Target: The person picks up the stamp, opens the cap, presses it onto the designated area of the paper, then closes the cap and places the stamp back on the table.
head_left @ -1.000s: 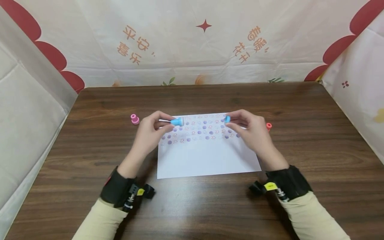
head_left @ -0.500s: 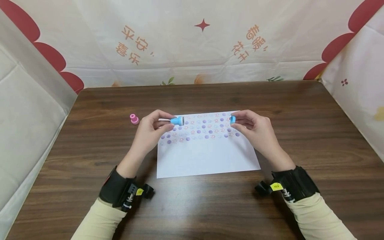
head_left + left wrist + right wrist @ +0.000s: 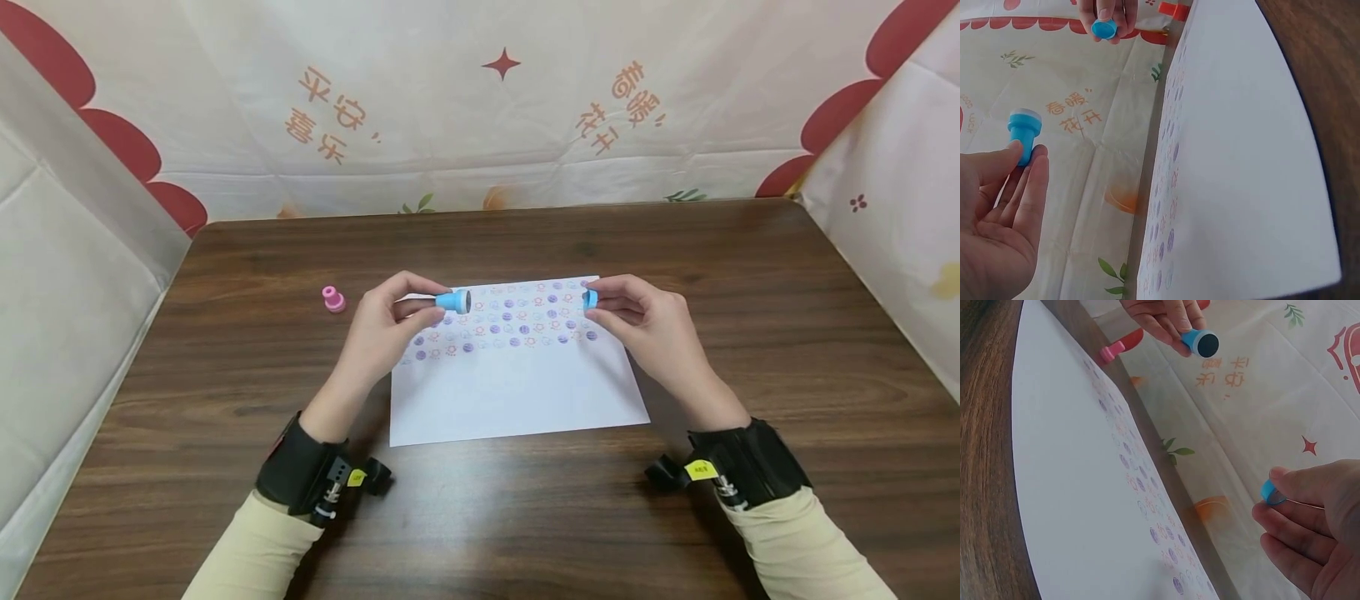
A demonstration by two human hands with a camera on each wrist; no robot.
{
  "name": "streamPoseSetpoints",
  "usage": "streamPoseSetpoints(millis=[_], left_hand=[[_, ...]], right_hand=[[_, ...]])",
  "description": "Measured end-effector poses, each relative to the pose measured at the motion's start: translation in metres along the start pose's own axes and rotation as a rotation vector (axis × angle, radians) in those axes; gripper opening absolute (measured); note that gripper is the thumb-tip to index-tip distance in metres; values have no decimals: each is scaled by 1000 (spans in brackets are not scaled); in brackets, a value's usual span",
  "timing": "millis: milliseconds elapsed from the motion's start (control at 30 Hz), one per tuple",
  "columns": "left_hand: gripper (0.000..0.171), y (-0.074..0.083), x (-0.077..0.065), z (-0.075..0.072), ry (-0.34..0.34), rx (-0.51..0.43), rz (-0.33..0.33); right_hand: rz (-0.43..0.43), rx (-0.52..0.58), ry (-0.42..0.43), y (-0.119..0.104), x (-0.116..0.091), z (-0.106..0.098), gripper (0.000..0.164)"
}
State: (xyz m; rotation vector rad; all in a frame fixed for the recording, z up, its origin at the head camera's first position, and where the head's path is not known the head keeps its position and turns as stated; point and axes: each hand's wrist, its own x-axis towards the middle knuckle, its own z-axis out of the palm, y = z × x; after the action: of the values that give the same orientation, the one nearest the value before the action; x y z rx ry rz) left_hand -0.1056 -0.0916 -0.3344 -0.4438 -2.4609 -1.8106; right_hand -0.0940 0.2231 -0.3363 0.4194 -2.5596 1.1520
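Observation:
My left hand (image 3: 382,333) pinches a small blue stamp (image 3: 452,302) by its narrow end, above the paper's upper left. The stamp's wide end points right, and its dark round face shows in the right wrist view. Between thumb and fingertips my right hand (image 3: 660,333) pinches a little blue cap (image 3: 590,299), its hollow side visible in the left wrist view. Cap and stamp are apart, at about the same height. Below both hands lies a white sheet of paper (image 3: 517,400), printed across its upper part with rows of small purple, red and pale blue marks.
A pink stamp (image 3: 333,299) stands on the brown wooden table (image 3: 247,458), left of the paper. The red stamp (image 3: 1174,10), seen in the left wrist view, is hidden behind my right hand in the head view. A printed cloth (image 3: 450,125) hangs behind the table.
My right hand has moved right with the cap, widening the gap to the stamp. My left hand has shifted slightly right, and the stamp's dark face has turned more into view.

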Motion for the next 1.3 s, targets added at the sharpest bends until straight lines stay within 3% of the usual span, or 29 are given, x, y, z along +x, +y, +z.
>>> streamPoseSetpoints(millis=[500,1300], left_hand=[[24,9,9,13,-47,-46,66],[20,27,32,43,-101,6,135]], right_hand=[[23,-9,12,5,-4,-9,30],[52,15,26,8,-9,-20,30]])
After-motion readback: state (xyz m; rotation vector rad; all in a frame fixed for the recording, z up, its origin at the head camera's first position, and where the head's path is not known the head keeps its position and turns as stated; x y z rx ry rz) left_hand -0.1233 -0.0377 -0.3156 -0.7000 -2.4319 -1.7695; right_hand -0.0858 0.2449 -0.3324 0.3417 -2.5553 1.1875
